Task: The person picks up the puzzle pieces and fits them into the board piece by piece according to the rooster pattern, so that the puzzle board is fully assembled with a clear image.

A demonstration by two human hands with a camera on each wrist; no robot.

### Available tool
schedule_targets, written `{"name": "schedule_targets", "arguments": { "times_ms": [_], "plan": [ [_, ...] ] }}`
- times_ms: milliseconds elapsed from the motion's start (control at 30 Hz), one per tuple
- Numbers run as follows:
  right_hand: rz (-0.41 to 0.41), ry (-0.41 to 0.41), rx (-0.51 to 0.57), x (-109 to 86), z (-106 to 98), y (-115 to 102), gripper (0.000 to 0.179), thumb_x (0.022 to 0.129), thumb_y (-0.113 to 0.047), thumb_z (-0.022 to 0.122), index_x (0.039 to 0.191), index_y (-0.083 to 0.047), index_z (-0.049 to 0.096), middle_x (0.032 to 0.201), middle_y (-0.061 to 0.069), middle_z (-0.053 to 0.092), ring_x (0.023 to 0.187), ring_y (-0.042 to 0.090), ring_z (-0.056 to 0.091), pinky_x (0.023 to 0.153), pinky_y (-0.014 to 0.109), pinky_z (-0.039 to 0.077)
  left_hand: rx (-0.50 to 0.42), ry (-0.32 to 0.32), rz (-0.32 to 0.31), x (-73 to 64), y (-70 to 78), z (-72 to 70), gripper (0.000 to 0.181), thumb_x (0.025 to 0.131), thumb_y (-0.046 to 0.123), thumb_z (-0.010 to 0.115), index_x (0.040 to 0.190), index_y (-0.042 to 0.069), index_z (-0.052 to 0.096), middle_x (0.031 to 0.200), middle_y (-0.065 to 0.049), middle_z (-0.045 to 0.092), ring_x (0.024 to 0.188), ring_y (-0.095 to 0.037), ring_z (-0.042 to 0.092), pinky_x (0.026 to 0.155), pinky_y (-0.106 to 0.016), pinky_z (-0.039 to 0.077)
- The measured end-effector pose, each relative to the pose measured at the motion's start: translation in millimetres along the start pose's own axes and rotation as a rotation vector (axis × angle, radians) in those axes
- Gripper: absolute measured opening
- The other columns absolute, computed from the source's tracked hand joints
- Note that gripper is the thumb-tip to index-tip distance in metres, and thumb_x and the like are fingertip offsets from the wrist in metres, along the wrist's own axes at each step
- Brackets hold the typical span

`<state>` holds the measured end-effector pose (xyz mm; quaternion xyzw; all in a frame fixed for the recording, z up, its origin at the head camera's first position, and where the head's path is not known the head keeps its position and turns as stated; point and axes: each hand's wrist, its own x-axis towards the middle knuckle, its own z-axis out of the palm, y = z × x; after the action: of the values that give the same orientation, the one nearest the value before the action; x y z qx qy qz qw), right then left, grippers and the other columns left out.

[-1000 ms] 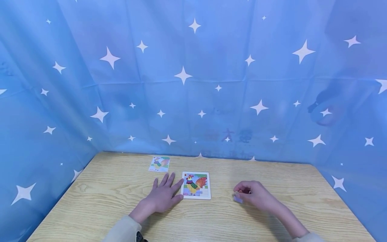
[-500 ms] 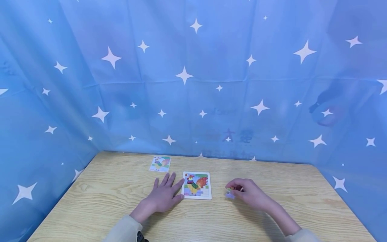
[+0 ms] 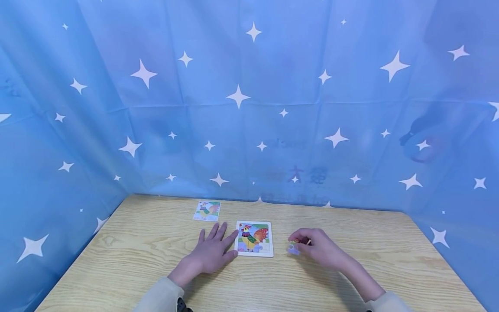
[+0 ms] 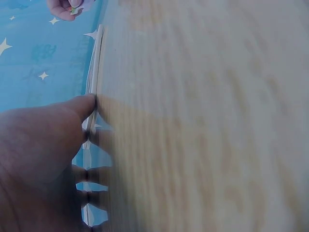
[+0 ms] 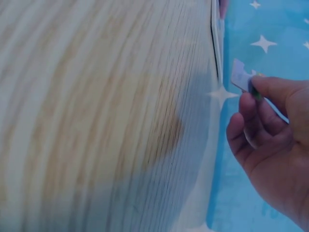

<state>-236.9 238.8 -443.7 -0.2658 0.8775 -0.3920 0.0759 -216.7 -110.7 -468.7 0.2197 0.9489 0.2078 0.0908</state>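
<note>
A white-framed jigsaw puzzle (image 3: 254, 238) of a rooster lies on the table, with a gap of bare backing at its lower right. My left hand (image 3: 208, 253) rests with spread, straight fingers at the puzzle's left edge; thumb and index finger touch the frame. To the right of the puzzle, my right hand (image 3: 320, 247) pinches a small jigsaw piece (image 3: 293, 248), lilac with some green and orange, between thumb and fingers. In the right wrist view the piece (image 5: 243, 76) sticks out past the thumb tip, raised off the table, its other end hidden by the thumb.
A paper picture card (image 3: 207, 211) of the same rooster lies behind my left hand near the table's back edge. The wooden table (image 3: 351, 225) is bordered by a blue curtain (image 3: 249, 108) with white stars at the back and sides.
My right hand has moved left with the jigsaw piece, closer to the puzzle, and turned the piece slightly. The left hand has stayed in place at the frame.
</note>
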Motion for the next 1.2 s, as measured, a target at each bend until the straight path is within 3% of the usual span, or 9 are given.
{"name": "schedule_targets", "arguments": {
  "times_ms": [400,733,1200],
  "plan": [
    [0.009,-0.01,0.007,3.3,2.6,-4.3,0.016,0.098,-0.005,0.067,0.112,-0.003,0.073,0.091,-0.002,0.066,0.078,0.011,0.061,0.065,0.028,0.052,0.009,0.006,0.006,7.6,-12.5,11.3,0.062,0.108,0.046,0.047,0.162,0.017,0.035,0.168,-0.022,0.015,0.154,-0.045,0.007,0.114,-0.074,0.006],
    [-0.012,-0.023,0.002,6.3,0.9,-5.1,0.015,0.098,-0.003,0.065,0.111,-0.002,0.073,0.09,-0.002,0.066,0.076,0.011,0.061,0.063,0.028,0.052,0.007,0.003,-0.005,5.6,-8.4,7.7,0.062,0.108,0.046,0.046,0.162,0.017,0.035,0.168,-0.022,0.015,0.154,-0.044,0.007,0.115,-0.073,0.005],
    [-0.027,-0.026,-0.044,25.3,1.1,-11.7,0.015,0.099,-0.005,0.066,0.112,-0.003,0.073,0.091,-0.003,0.065,0.077,0.009,0.059,0.064,0.028,0.05,-0.003,-0.005,-0.011,-0.3,1.3,-1.7,0.061,0.108,0.043,0.049,0.16,0.014,0.038,0.167,-0.025,0.019,0.153,-0.047,0.011,0.114,-0.074,0.006]
  ]
}}
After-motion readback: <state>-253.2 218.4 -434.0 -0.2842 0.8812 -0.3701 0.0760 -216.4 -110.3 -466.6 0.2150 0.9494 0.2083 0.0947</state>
